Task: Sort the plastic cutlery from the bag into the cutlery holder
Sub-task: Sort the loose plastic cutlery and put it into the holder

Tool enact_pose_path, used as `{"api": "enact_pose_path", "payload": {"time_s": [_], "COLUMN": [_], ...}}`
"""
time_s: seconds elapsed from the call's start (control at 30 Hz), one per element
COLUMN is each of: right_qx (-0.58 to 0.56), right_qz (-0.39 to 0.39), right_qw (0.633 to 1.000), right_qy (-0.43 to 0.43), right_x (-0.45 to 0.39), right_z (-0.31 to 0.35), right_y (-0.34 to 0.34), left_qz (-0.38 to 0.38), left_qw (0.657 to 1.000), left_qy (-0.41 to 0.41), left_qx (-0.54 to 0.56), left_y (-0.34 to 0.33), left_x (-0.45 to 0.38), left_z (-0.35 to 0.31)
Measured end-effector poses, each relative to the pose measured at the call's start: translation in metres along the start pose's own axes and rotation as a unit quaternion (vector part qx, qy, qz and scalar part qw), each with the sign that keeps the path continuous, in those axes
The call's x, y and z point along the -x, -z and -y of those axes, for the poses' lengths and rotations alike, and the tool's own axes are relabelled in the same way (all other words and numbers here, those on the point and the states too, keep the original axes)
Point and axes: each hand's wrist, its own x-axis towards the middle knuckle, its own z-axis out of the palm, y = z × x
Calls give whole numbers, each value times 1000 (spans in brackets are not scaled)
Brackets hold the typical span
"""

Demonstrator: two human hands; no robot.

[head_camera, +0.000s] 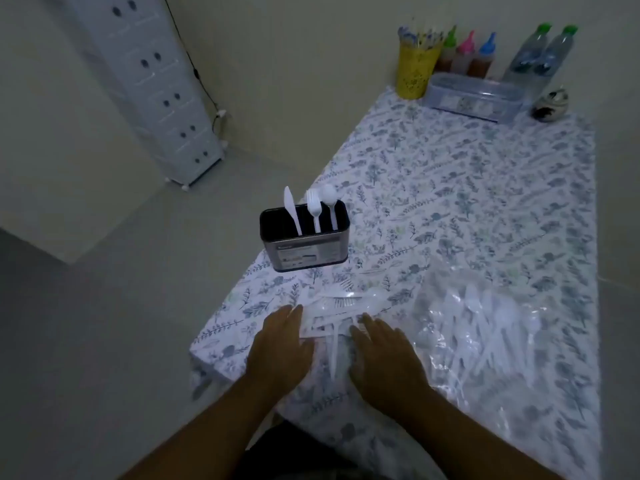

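Left hand (277, 344) and right hand (381, 348), both spread flat, flank loose white plastic cutlery (332, 317) near the floral-clothed desk (450, 202) corner. Black oblong cutlery holder (303, 242) at left edge holds knife, fork, spoon; clear plastic bag (485, 327) of cutlery lies right.

One view only — a wide-angle camera on the person's head, looking forward and steeply down along the table (450, 188) from its near corner. Both forearms enter from the bottom edge, close beneath the lens — the far wall bends at the frame's edges.

Black holder (304, 242) upright; loose white cutlery (334, 315) before it; bag (485, 327) right.
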Motion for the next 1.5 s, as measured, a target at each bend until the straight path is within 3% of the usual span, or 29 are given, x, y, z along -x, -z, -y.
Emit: {"api": "enact_pose_path", "payload": {"time_s": [0.13, 0.43, 0.57, 0.67, 0.77, 0.9, 1.0, 1.1, 1.3, 1.5], "right_qx": [5, -2, -85, -113, -66, -59, -71, -17, -75, -93], "right_qz": [-7, -47, -93, -123, -135, -136, -49, 8, -86, -79], "right_qw": [999, 997, 992, 985, 986, 989, 990, 990, 990, 992], "right_qy": [34, 68, 22, -38, -68, 0, 108, 143, 84, 5], "right_x": [-8, -31, -24, -22, -20, -21, -24, -22, -18, -12], "right_z": [11, 37, 36, 30, 24, 36, 42, 36, 12, 9], "right_y": [-26, -44, -43, -39, -39, -36, -39, -47, -37, -35], "left_qz": [15, 83, 32, 47, 73, 81, 60, 19, -7, -29], "left_qw": [999, 979, 981, 981, 985, 984, 983, 982, 987, 978], "left_qy": [-17, -157, -85, -28, -5, -7, -24, -15, 26, 78], "left_qx": [41, 99, 170, 186, 157, 158, 174, 185, 155, 193], "left_y": [-12, -22, -14, -6, -3, -3, -8, -12, -18, -18], "left_x": [-4, -22, -41, -53, -61, -64, -62, -58, -37, -21], "left_z": [33, 59, 54, 45, 38, 41, 46, 46, 31, 20]}}
